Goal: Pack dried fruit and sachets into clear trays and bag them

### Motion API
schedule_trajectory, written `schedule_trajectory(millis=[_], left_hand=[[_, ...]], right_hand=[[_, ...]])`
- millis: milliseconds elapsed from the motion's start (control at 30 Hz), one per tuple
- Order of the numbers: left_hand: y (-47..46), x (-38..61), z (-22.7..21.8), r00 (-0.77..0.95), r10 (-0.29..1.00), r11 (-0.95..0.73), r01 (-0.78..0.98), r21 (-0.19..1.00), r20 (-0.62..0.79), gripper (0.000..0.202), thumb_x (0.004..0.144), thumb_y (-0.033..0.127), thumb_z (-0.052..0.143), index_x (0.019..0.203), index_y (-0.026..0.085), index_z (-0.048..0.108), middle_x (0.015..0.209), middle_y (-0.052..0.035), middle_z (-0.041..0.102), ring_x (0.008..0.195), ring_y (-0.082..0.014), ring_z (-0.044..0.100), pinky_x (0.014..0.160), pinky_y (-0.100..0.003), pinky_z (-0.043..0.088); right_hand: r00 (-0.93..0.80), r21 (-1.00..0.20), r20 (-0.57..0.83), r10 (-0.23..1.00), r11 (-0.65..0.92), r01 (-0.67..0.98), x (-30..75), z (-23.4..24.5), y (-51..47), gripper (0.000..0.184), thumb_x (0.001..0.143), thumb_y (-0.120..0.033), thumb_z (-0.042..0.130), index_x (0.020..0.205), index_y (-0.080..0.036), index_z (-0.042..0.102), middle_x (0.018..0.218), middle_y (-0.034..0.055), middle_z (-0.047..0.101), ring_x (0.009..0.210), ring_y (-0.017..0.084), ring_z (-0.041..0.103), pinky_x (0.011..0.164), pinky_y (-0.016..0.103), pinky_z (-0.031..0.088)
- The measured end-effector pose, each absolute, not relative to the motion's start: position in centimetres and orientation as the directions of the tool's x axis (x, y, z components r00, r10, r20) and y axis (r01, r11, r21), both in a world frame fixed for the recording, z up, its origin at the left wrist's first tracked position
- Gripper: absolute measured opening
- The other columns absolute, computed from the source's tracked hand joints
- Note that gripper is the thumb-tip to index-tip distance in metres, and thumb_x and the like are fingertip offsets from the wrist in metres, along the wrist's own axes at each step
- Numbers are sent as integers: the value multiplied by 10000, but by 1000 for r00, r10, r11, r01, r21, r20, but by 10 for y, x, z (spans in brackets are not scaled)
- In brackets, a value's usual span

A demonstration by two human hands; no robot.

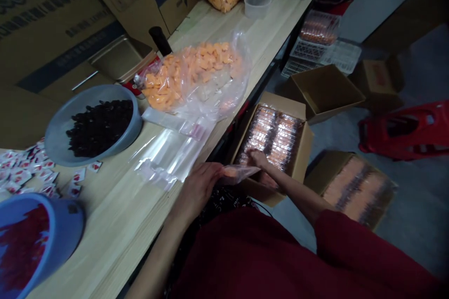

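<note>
Little clear bag (236, 174) sticks out from the left hand (204, 180), whose fingers pinch one end, and from far away I see its long side point toward the right hand (259, 159) by the shiny packs (262, 126) in the box (302, 154), whose fingers I cannot make out.

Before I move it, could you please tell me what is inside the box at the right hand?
The cardboard box holds two rows of shiny, plastic-wrapped packs. The right hand covers part of them; whatever lies beneath cannot be seen.
</note>
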State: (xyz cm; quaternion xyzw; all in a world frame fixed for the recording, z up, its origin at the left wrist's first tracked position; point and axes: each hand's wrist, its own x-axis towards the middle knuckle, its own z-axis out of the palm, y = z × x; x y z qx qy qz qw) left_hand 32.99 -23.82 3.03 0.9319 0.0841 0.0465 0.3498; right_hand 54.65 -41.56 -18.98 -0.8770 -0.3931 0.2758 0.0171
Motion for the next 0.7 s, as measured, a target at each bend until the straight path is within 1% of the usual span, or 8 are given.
schedule_trajectory(millis=[100,200,267,367,500,600,700], left_hand=[[-243,362,1,999,40,-786,44,616,-21,222,974,245,456,1107,269,633,1083,-46,677,1036,-215,587,900,-345,491],[-254,390,-31,999,-22,-771,1,637,-28,186,917,169,525,996,274,657,978,-54,667,974,-216,572,815,-293,490],[-266,405,-53,999,-10,-732,20,681,-39,178,886,133,553,923,265,667,931,-61,658,951,-213,575,793,-271,485],[-290,420,-87,992,22,-701,106,705,-128,160,858,117,589,870,247,682,938,-78,668,974,-213,596,810,-268,480],[-316,429,-128,967,53,-725,208,657,-249,188,819,81,624,892,233,705,922,-75,690,975,-212,630,840,-294,488],[-319,428,-149,939,70,-751,271,602,-336,200,788,47,626,909,182,709,911,-91,695,970,-229,640,862,-327,505],[-310,420,-154,921,90,-772,305,558,-379,237,823,59,576,1017,134,691,1062,-147,680,1079,-256,606,929,-370,502]], right_hand=[[533,-222,-488,691,-689,690,570,-190,-411,332,915,-335,647,1191,-153,617,1302,109,581,1209,269,540,1018,496,440],[528,-217,-491,693,-684,696,577,-189,-409,393,866,-273,688,1231,-149,611,1364,145,548,1276,297,482,1038,477,406],[532,-219,-486,693,-686,694,574,-190,-410,474,825,-232,715,1277,-157,595,1399,175,526,1300,312,456,1034,445,392],[549,-229,-467,693,-695,682,567,-193,-414,555,797,-189,713,1331,-164,563,1438,200,489,1315,318,436,1035,420,368],[555,-268,-442,704,-695,668,563,-195,-417,561,772,-160,710,1316,-156,570,1428,197,498,1327,317,422,1056,422,347],[553,-309,-422,719,-687,658,560,-190,-419,558,734,-175,739,1273,-148,600,1375,196,546,1295,331,460,1047,439,362],[554,-366,-388,737,-675,641,554,-177,-427,497,729,-213,735,1211,-143,635,1323,180,589,1238,322,517,1027,429,387]])
